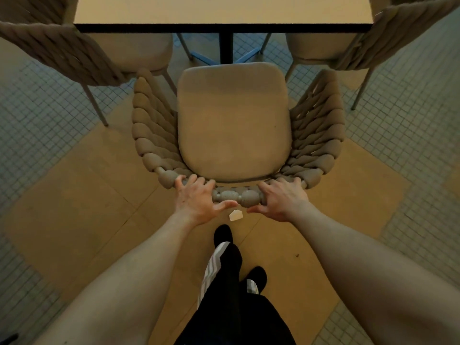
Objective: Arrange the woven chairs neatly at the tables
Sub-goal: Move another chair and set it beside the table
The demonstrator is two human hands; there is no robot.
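Observation:
A beige woven chair with a padded seat stands right in front of me, facing the table. Its front edge sits a little short of the table's near edge. My left hand grips the top of the braided backrest left of centre, fingers over the rim and thumb beneath. My right hand grips the same rim right of centre in the same way. Two more woven chairs stand at the table's sides, one on the left and one on the right, both angled inward.
The table's black post and blue foot lie just beyond the chair's seat. A small white scrap lies on the tan floor between my hands. My legs and dark shoes stand behind the chair. Grey mosaic tiling flanks both sides.

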